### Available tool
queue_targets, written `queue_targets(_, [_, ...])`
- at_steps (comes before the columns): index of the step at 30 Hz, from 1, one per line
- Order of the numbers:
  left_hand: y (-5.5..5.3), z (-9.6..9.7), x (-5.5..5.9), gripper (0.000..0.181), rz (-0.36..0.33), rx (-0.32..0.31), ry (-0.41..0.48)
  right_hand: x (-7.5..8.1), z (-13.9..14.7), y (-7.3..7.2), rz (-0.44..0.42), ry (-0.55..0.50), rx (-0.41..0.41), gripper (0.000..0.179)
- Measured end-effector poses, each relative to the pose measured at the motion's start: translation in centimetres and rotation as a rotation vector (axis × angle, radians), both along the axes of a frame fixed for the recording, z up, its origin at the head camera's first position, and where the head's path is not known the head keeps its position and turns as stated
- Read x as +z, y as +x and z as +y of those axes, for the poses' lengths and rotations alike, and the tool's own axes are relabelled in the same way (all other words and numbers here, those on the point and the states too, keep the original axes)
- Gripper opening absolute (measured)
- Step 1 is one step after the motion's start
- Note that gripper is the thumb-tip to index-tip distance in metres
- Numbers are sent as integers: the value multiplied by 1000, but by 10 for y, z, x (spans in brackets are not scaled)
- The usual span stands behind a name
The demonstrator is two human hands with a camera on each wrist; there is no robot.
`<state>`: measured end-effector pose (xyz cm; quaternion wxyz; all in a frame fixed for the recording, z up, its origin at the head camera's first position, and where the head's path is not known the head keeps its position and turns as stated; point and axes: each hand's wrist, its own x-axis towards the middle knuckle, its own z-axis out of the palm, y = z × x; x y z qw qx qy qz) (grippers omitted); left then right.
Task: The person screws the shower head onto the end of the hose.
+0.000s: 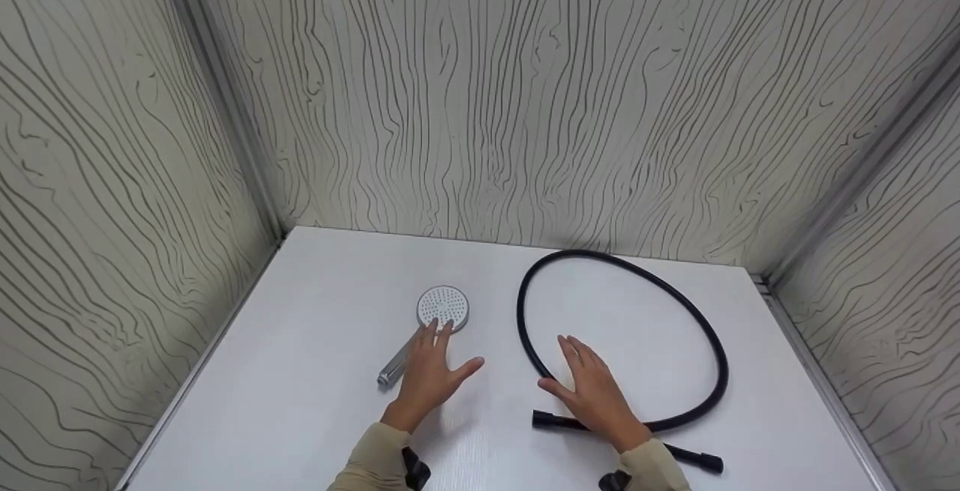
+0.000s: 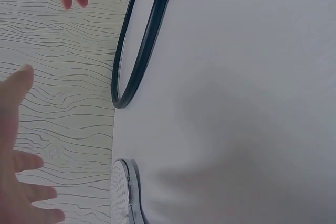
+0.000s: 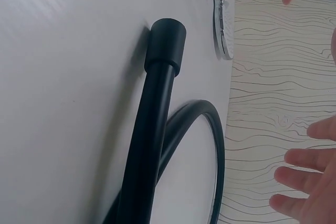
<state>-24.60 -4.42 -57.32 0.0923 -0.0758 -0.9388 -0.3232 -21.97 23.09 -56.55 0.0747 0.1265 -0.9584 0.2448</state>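
On the white table lies a hand shower head (image 1: 442, 306), its round white face up and its chrome handle slanting toward the near left. My left hand (image 1: 430, 382) hovers over it with fingers spread, hiding part of the handle. A black shower hose (image 1: 726, 367) lies in a large loop to the right, its two ends crossing near the front. Above its near left part is my right hand (image 1: 598, 397), fingers extended and holding nothing. The left wrist view shows the shower head (image 2: 121, 192) apart from the left fingers. In the right wrist view a hose end fitting (image 3: 167, 43) shows large.
The white table (image 1: 300, 311) is enclosed by wood-grain patterned panels at the back (image 1: 480, 101), left and right. Metal profiles (image 1: 225, 94) run up the corners. Dark straps (image 1: 415, 468) show at both sleeve cuffs.
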Motion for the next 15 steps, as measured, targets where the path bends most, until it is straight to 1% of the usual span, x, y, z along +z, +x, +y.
queue_targets(6, [-2, -3, -1, 95, -16, -27, 44, 0, 3, 3, 19, -15, 7, 77])
queue_targets(12, [-4, -8, -1, 95, -13, -24, 64, 1, 2, 4, -11, -64, 29, 75])
queue_targets(15, [-5, -11, -1, 95, -11, -26, 72, 1, 1, 4, 3, -76, 48, 73])
